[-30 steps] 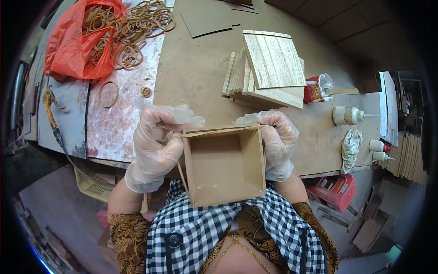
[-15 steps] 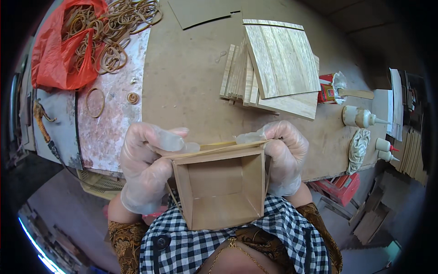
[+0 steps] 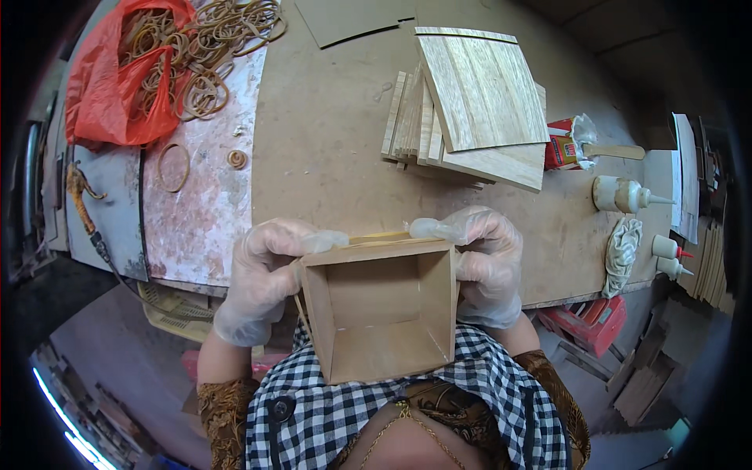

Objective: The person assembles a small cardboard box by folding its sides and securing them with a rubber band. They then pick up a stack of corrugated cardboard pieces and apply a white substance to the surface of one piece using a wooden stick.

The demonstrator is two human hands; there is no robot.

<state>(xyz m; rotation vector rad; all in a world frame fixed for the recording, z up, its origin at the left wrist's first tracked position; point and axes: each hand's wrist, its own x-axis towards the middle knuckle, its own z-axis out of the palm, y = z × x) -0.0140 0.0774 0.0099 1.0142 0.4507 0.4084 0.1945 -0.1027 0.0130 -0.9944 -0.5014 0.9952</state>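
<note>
Box between gloved hands

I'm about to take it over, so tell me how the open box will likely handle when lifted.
The open box is probably light for its size, being hollow and thin-walled. It should feel stiff rather than floppy, as its edges look straight. It might slip somewhat, since the left hand and right hand wear smooth-looking plastic gloves.
</note>
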